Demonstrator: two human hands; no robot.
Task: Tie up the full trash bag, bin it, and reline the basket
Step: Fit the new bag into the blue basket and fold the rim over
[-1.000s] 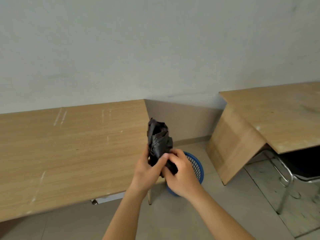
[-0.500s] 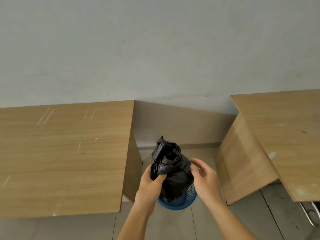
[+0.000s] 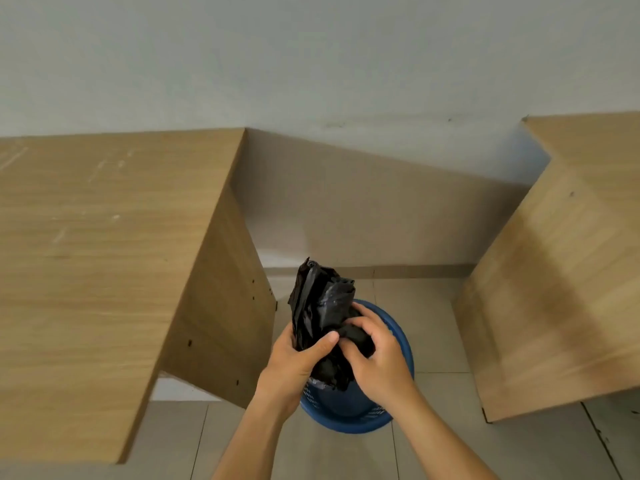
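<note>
both hands grip a crumpled black bag directly above the blue basket: left hand clasps its side, right hand pinches folds. wooden desks flank the basket, left desk closer, right desk farther.
</note>
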